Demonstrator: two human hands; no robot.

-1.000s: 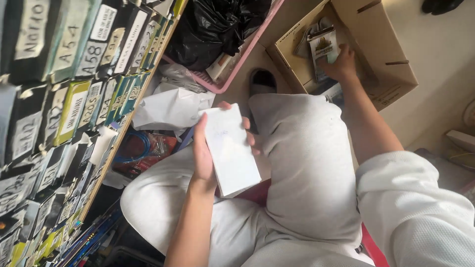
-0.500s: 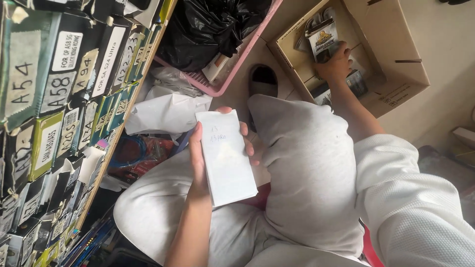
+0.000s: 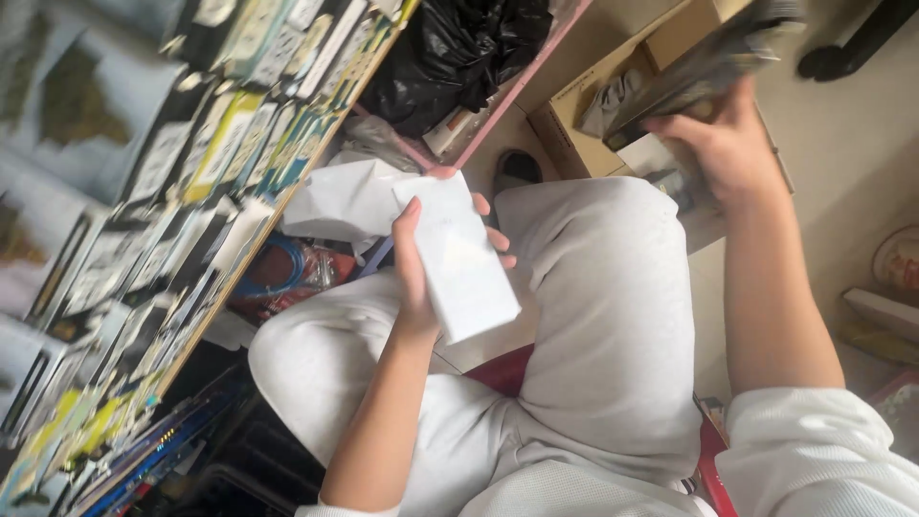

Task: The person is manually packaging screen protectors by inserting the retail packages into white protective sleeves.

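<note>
Left hand fingers grip one white box | right hand fingers grip one dark packet

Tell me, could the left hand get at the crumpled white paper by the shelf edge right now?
Probably not without letting go first: the left hand is wrapped around a white box. The crumpled white paper lies just beyond its fingertips with nothing between, so the path looks free, but the hand is full.

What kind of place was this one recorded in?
Probably a small shop's stockroom or storage corner: shelves packed with labelled packets, an open cardboard box of packaged goods on the floor, and a black bag in a pink bin.
</note>
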